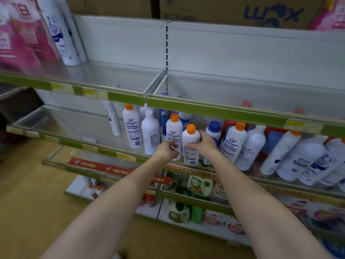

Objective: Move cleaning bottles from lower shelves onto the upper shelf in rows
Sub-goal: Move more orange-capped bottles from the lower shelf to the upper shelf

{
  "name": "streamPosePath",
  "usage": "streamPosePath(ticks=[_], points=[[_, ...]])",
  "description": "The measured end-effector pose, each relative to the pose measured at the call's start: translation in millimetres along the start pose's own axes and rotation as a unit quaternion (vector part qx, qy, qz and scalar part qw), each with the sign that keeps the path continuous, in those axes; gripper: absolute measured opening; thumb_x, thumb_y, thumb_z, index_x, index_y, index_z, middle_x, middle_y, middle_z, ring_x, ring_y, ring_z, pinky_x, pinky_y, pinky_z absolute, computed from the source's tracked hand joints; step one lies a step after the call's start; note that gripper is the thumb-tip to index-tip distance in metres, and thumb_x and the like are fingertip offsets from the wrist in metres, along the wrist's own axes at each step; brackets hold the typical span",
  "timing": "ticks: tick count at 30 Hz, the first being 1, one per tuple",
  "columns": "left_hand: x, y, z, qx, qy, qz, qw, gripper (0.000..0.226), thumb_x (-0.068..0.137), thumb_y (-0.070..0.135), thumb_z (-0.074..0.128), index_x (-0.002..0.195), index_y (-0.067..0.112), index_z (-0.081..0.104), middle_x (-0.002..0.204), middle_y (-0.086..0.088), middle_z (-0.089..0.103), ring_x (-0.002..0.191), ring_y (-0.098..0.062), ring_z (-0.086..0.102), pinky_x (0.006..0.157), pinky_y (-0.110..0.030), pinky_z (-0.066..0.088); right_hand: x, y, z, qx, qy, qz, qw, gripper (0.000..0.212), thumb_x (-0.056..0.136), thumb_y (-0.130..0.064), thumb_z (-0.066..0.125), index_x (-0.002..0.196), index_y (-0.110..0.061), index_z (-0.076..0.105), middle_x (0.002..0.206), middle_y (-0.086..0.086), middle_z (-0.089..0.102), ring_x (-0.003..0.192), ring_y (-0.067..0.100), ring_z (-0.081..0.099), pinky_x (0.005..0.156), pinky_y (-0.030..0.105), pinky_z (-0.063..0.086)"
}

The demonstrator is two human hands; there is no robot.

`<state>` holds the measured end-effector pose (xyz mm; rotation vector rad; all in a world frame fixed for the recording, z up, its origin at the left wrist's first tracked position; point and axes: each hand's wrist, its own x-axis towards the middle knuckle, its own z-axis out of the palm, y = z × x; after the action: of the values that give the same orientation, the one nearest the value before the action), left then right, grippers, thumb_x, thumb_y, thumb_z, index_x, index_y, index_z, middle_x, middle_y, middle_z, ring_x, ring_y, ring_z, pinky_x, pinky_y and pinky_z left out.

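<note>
Head view shows the upper shelf [119, 79] nearly bare; right hand [202, 142] grips an orange-capped bottle [190, 144] on the lower shelf [104, 149], left hand [168, 149] loosely curled beside it, holding nothing I can make out

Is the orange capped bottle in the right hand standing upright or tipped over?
Upright: the bottle stands on the shelf, cap up, right hand gripping it.

Cardboard boxes [242, 10] on top; pink packages [20, 38] upper left; green jugs [199, 184] below.
</note>
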<state>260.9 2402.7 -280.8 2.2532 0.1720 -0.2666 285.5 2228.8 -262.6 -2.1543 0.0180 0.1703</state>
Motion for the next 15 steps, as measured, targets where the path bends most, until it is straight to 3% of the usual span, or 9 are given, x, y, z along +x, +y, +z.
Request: streamPosePath(ticks=[7, 11, 15], points=[[-20.0, -20.3, -14.5, -0.063, 0.016, -0.004, 0.998, 0.033, 0.09, 0.014, 0.071, 0.122, 0.012, 0.062, 0.106, -0.005, 0.069, 0.095, -0.021, 0.065, 0.08, -0.03, 0.052, -16.5, -9.1, 15.8, 0.024, 0.01, -0.016, 1.0, 0.051, 0.079, -0.028, 0.086, 0.12, -0.022, 0.057, 0.117, -0.001, 0.064, 0.112, 0.025, 0.058, 0.091, 0.042, 0.048], [-28.3, -33.5, -34.2, -0.066, -0.022, 0.001, 0.998, 0.043, 0.084, 0.013, 0.077, 0.124, 0.015, 0.06, 0.113, -0.007, 0.066, 0.101, -0.024, 0.066, 0.089, -0.039, 0.056, -31.8, -35.7, 25.1, 0.093, 0.003, -0.049, 0.994, 0.057, 0.08, -0.023, 0.085, 0.128, -0.018, 0.057, 0.119, -0.001, 0.064, 0.107, 0.02, 0.06, 0.088, 0.038, 0.05], [-43.8, -44.5, -63.0, -0.062, -0.092, 0.025, 0.994, 0.058, 0.079, 0.009, 0.082, 0.13, 0.017, 0.056, 0.114, -0.001, 0.063, 0.1, -0.018, 0.064, 0.081, -0.03, 0.055, -46.0, -66.5, 44.7, 0.122, -0.034, -0.051, 0.991, 0.056, 0.08, -0.025, 0.085, 0.129, -0.016, 0.06, 0.119, 0.004, 0.069, 0.106, 0.022, 0.066, 0.084, 0.038, 0.055]])
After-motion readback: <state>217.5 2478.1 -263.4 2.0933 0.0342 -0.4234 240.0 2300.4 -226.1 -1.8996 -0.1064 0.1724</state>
